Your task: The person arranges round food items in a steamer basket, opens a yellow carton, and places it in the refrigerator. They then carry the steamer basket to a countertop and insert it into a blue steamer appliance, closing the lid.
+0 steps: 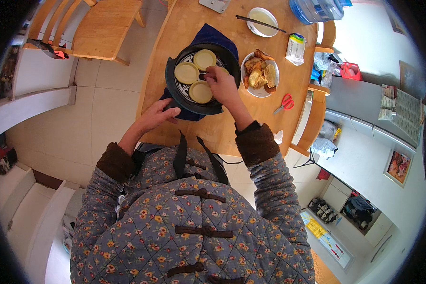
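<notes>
A dark round pot [170,76] with a perforated rack inside stands on a dark blue cloth [218,35] on the wooden table. Several pale yellow round tart-like pieces [205,59] lie on the rack, one of them partly under my right hand. My right hand [219,83] reaches into the pot, its fingertips bunched near the middle of the rack; whether they grip anything is hidden. My left hand [159,113] rests at the pot's near left side, by a dark protruding part, with thumb and fingers apart.
Right of the pot are a bowl of browned food pieces [259,72], red-handled scissors [285,103] and a tissue pack [296,49]. Farther back stand a white bowl [262,17] with chopsticks [261,23] across it and a blue water jug [316,10]. A wooden chair [104,28] is at left.
</notes>
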Demonstrator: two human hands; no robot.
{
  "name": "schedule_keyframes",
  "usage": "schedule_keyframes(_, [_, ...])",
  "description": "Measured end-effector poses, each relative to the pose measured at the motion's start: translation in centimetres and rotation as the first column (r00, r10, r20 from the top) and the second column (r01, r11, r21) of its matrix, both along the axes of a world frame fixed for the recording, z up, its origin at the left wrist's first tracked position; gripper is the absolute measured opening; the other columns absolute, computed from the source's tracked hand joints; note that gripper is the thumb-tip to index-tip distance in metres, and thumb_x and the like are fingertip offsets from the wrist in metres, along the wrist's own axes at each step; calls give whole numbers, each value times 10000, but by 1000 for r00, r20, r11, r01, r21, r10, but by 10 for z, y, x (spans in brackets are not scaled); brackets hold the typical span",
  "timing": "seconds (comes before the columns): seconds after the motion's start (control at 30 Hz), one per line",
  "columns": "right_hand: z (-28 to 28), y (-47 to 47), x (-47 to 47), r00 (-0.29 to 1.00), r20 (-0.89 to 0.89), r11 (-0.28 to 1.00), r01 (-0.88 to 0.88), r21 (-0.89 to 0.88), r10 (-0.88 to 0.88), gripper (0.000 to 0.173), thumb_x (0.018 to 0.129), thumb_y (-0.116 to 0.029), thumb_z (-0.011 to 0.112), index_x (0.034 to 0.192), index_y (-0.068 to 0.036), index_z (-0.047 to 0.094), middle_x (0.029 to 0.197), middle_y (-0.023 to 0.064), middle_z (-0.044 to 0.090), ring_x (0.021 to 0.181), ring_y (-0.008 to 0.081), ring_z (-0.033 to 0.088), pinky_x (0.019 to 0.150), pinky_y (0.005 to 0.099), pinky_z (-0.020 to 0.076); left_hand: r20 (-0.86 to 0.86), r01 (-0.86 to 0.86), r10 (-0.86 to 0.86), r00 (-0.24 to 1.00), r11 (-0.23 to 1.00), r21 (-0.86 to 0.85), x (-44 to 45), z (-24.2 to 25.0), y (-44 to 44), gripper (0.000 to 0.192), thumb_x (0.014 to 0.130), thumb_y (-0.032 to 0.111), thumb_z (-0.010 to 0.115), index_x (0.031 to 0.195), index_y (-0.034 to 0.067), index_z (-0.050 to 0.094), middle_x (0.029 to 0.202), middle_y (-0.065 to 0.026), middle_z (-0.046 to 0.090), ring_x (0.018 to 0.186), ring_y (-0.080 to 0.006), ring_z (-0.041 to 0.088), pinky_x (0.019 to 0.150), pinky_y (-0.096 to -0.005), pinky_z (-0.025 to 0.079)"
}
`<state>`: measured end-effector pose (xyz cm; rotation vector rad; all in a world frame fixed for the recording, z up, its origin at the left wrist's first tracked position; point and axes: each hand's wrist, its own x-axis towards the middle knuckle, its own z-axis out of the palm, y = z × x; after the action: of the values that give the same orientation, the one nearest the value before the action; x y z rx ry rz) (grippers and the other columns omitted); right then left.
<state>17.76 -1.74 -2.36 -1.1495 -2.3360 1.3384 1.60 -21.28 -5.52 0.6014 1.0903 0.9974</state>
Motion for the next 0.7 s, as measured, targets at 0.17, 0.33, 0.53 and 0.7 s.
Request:
schedule_keyframes(0.17, [66, 22, 56, 920, -336, 973, 152, -175, -204, 261, 953, -97, 566, 1206, -35, 580, 1037, 56, 710, 823, 102, 645, 704, 232, 518, -10, -7, 7, 1000, 1000, -19, -5, 0, -2, 504, 948, 318, 614, 1307, -16, 496, 1174, -85, 577, 1012, -183, 600, 839, -353, 562])
schedule_keyframes(0.33, [52, 39, 209, 793, -159, 807, 588, -50, -588, 281, 952, -131, 597, 1209, -18, 581, 999, 49, 700, 832, 104, 632, 755, 231, 500, -49, 5, -4, 999, 1000, 5, -12, 6, -4, 469, 950, 299, 604, 1284, -18, 512, 1164, -84, 578, 1019, -191, 600, 865, -362, 555])
schedule_keyframes(0.53, [-73, -28, 360, 711, 237, 719, 514, 468, -662, 299, 865, -12, 592, 1162, 14, 602, 1077, 146, 664, 950, 261, 642, 860, 353, 518, -80, -15, 16, 997, 1000, 14, -22, 29, -13, 404, 940, 328, 596, 1161, -7, 551, 1024, -57, 568, 951, -192, 619, 881, -412, 562])
schedule_keyframes(0.7, [-85, -70, 274, 936, 125, 864, 244, 441, -328, 366, 780, 42, 546, 1131, -25, 627, 1156, 158, 632, 1137, 365, 553, 982, 423, 444, -96, -36, 38, 995, 999, 21, -25, 58, -34, 476, 917, 392, 620, 1153, -14, 543, 1020, -69, 549, 977, -191, 592, 889, -411, 557])
